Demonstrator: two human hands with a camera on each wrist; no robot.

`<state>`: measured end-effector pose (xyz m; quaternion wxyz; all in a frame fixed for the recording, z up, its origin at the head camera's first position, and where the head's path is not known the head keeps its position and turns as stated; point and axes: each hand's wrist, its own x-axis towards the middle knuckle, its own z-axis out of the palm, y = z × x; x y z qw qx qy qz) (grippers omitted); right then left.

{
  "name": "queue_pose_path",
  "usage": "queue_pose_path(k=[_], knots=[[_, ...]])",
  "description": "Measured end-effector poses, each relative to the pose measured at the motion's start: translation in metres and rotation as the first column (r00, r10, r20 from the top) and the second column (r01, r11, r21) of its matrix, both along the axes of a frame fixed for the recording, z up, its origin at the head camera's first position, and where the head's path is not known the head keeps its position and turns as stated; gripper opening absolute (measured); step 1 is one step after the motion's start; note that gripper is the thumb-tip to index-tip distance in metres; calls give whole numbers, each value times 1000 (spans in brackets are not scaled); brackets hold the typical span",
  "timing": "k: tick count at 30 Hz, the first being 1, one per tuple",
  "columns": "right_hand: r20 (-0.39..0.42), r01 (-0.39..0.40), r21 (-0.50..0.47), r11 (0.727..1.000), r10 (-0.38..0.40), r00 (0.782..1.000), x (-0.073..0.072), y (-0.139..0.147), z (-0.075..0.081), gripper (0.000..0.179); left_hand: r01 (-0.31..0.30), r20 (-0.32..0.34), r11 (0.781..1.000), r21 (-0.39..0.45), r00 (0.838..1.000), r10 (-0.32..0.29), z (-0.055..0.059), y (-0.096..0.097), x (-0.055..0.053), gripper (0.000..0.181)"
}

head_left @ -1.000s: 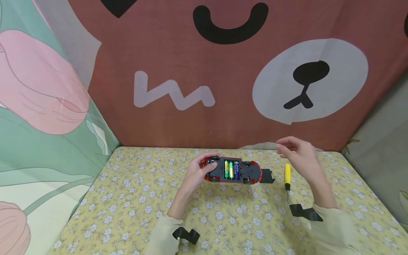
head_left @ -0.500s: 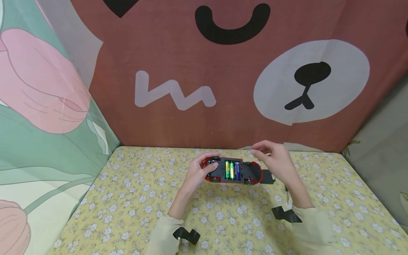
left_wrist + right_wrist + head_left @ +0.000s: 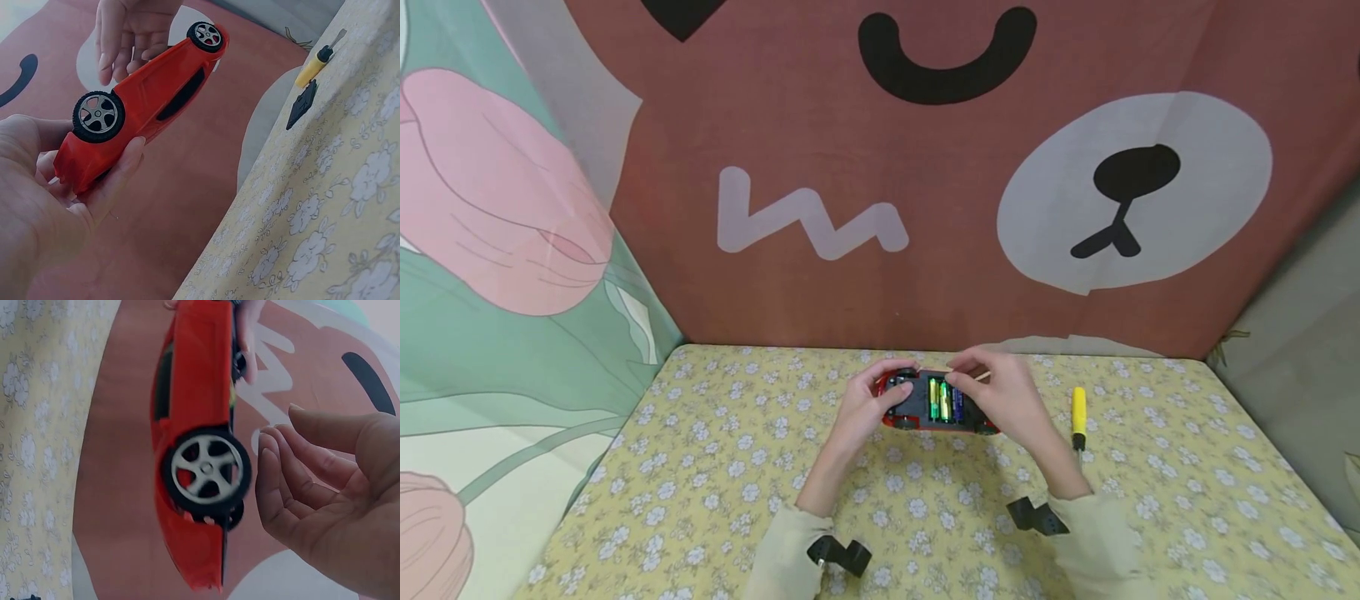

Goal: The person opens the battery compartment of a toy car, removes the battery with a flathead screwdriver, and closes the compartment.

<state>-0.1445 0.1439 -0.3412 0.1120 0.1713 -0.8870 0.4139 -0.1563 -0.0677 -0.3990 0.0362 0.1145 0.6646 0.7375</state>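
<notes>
My left hand (image 3: 859,408) grips one end of a red toy car (image 3: 153,94), its thumb pressed on the dark underside. The car is held above the table with its underside facing me. In the head view, its uncovered battery compartment holds two green-and-yellow batteries (image 3: 939,402) and a dark blue battery (image 3: 958,405). My right hand (image 3: 1009,402) is over the compartment's right side, overlapping the car's other end. In the right wrist view, the right hand's fingers (image 3: 273,475) are loosely bent, thumb apart, beside the underside, with nothing between them.
A yellow-handled screwdriver (image 3: 1079,408) lies on the flowered tablecloth (image 3: 737,500) at the right. The black battery cover (image 3: 302,105) lies near it in the left wrist view, hidden in the head view. A printed cloth (image 3: 820,300) hangs behind the table.
My right hand has moved left from above the screwdriver to the battery compartment, now covering the car's right end and the battery cover. My left hand and the car have stayed nearly still.
</notes>
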Motion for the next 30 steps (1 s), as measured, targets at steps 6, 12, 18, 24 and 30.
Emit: queue_pose_path(k=[6,12,18,24,30], knots=[[-29,-6,21,1000,6,1000,1,-9,-5,18,-2,-7,1000,3,1000,2,1,0,0,35],[-70,2,53,999,2,998,1,-13,-13,18,-10,-22,1000,-11,1000,9,0,0,0,35],[-100,24,92,996,-14,995,2,-16,-20,20,-17,-25,1000,-11,1000,17,0,2,0,34],[-117,32,108,994,-19,993,2,-18,-23,20,-24,-31,1000,3,999,24,0,2,0,33],[-123,42,116,992,-27,992,3,-21,-25,15,-29,-42,1000,-4,999,29,-2,3,0,34]])
